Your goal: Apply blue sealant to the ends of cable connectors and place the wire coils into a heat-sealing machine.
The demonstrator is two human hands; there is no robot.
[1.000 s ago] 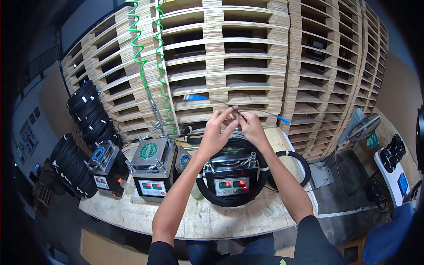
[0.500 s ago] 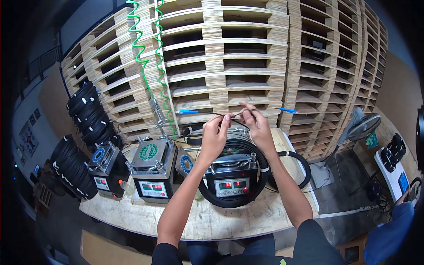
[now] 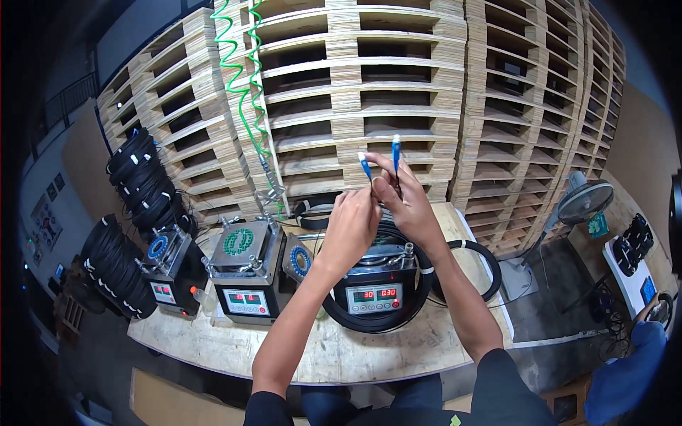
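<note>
Two blue fibre-optic connectors with white tips, a left one [image 3: 366,167] and a right one [image 3: 396,149], point upward side by side above the bench. My left hand [image 3: 352,219] is closed in a pinch just below the left connector, on the thin black cable. My right hand [image 3: 410,206] is closed round the cable under the right connector, its thumb turned toward my left hand. Both hands nearly touch. Beneath them a black cable coil [image 3: 425,287] rings a polishing machine [image 3: 343,274] with a lit red display; my forearms and hands hide part of both.
Two more machines, one middle [image 3: 249,284] and one smaller [image 3: 170,273], stand left on the wooden bench [image 3: 298,362]. Black coils [image 3: 117,263] are piled farther left. Another coil [image 3: 490,270] lies right. Pallets [image 3: 341,106] rise behind; a fan [image 3: 582,199] and another person's sleeve [image 3: 629,369] are at right.
The connectors, spread far apart to left and right before, now stand close together and upright. Both hands have turned and drawn together. The machine's display has changed.
</note>
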